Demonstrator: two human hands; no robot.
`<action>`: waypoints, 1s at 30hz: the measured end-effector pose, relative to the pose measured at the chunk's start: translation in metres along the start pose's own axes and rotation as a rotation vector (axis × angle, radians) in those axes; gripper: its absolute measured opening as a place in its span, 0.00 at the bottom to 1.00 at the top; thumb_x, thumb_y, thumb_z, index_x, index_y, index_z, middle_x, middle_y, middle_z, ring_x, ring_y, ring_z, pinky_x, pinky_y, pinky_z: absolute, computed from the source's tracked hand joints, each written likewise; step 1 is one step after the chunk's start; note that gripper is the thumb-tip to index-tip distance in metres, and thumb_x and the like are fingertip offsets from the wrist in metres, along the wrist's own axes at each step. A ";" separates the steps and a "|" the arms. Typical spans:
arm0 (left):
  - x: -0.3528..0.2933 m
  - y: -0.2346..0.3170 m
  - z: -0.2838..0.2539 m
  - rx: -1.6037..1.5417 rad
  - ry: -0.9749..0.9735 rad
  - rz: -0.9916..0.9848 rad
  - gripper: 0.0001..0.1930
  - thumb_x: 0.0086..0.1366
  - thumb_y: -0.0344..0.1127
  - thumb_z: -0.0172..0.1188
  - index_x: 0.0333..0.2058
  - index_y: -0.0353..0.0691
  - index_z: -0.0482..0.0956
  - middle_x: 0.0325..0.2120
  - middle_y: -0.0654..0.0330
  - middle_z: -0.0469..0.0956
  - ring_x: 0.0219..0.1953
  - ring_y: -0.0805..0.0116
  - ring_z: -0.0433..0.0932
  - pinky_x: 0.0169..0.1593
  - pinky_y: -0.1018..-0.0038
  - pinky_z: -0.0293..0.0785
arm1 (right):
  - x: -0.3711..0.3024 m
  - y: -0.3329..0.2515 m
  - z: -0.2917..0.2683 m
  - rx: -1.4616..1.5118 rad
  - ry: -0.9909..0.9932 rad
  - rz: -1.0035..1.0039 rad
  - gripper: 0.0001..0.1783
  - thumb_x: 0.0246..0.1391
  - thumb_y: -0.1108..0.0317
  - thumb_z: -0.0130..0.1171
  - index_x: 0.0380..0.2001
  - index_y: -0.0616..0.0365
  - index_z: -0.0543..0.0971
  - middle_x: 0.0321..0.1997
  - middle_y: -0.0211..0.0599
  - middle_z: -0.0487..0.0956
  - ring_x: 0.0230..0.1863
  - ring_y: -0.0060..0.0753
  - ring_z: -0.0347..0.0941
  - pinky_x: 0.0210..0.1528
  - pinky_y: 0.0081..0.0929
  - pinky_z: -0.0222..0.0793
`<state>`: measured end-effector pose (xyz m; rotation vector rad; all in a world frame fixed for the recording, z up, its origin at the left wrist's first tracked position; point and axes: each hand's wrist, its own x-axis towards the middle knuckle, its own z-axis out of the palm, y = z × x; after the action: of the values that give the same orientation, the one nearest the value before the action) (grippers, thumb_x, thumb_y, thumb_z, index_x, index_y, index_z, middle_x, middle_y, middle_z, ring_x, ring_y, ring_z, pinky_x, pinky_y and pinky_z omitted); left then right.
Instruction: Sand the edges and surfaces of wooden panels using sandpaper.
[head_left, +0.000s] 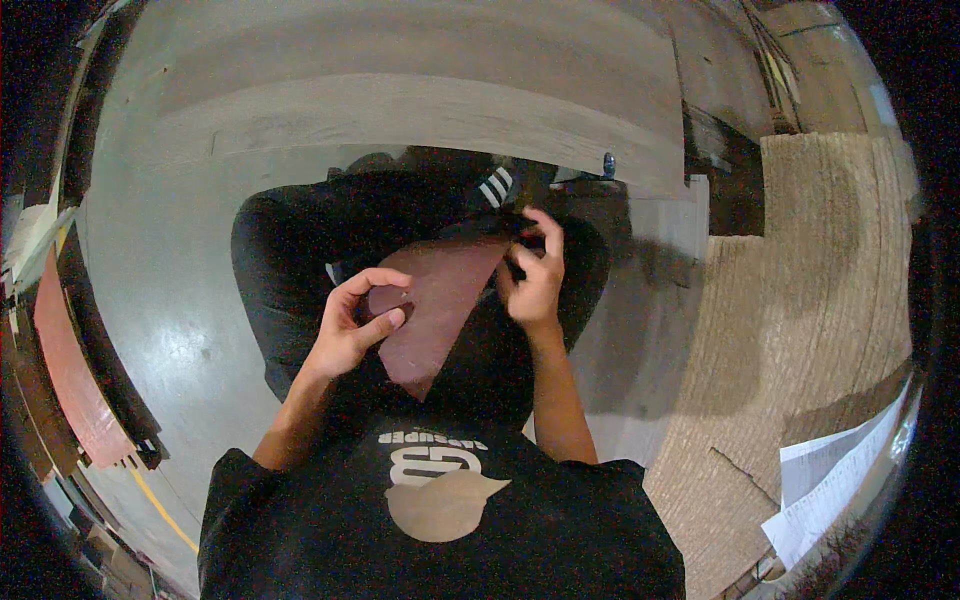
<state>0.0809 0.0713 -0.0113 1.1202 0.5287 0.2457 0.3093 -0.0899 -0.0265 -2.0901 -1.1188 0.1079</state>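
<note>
While the person sits on the floor (170, 300) with legs folded, a reddish-brown sheet (435, 300), flat and roughly triangular from this angle, lies across the lap between both hands. Material unclear; could be leather or stiff paper.

Left hand (355, 325): grip pressed together, thumb against curled fingers, pinching the sheet's left edge.

Right hand (530, 275): fingers closed on a small black object (517, 250) at the sheet's upper right corner. Too dark to tell what the object is, or whether it's attached to the sheet. Grip is pinched, not spread.

Sheet's narrow tip points down toward the person's torso; wide end is up by the right hand.

Around it: dark trousers (300, 240) under the sheet, a black shoe with white stripes (497, 185) just beyond the top edge. Black T-shirt with a pale tan graphic (445, 500) at the bottom of the view.

Further out: grey smooth floor to the left, a wide grey board (420, 110) beyond the legs, a tan ribbed mat (820, 300) on the right. White printed papers (830, 485) at lower right, well apart from the hands. Reddish curved panel (70, 380) at far left, near the rim.
</note>
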 end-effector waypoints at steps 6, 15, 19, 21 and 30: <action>0.003 0.010 -0.001 -0.038 -0.030 -0.037 0.24 0.61 0.24 0.63 0.57 0.37 0.75 0.51 0.62 0.77 0.53 0.72 0.75 0.59 0.73 0.69 | -0.002 0.010 0.001 -0.204 -0.301 -0.265 0.17 0.37 0.74 0.66 0.36 0.62 0.84 0.66 0.44 0.71 0.63 0.57 0.65 0.62 0.46 0.66; 0.006 0.027 -0.015 -0.241 0.018 -0.141 0.29 0.58 0.22 0.61 0.60 0.32 0.71 0.52 0.55 0.78 0.52 0.68 0.77 0.60 0.71 0.72 | -0.027 0.034 0.009 -0.056 -0.493 -0.387 0.17 0.40 0.75 0.64 0.38 0.66 0.82 0.47 0.46 0.81 0.47 0.48 0.78 0.50 0.39 0.76; 0.004 0.034 -0.020 -0.217 0.020 -0.156 0.30 0.56 0.23 0.62 0.60 0.31 0.71 0.51 0.54 0.79 0.50 0.68 0.79 0.59 0.70 0.73 | -0.010 0.015 0.002 0.018 -0.495 -0.505 0.16 0.40 0.75 0.65 0.37 0.67 0.82 0.42 0.44 0.82 0.40 0.47 0.80 0.45 0.38 0.78; 0.003 0.035 -0.022 -0.213 0.003 -0.153 0.30 0.56 0.23 0.62 0.60 0.31 0.71 0.52 0.54 0.78 0.51 0.67 0.79 0.59 0.70 0.73 | -0.006 0.018 0.002 0.008 -0.466 -0.547 0.16 0.40 0.75 0.64 0.36 0.68 0.82 0.42 0.44 0.82 0.40 0.46 0.80 0.45 0.38 0.78; -0.005 0.057 -0.022 -0.093 -0.062 -0.111 0.30 0.56 0.23 0.65 0.60 0.31 0.72 0.55 0.55 0.76 0.56 0.68 0.75 0.61 0.70 0.70 | 0.027 0.010 -0.007 0.083 -0.404 -0.630 0.14 0.36 0.81 0.60 0.32 0.70 0.81 0.43 0.47 0.83 0.40 0.45 0.81 0.42 0.37 0.78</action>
<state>0.0692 0.1107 0.0337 1.0013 0.5171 0.1374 0.3359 -0.0770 -0.0208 -1.5899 -1.9294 0.2720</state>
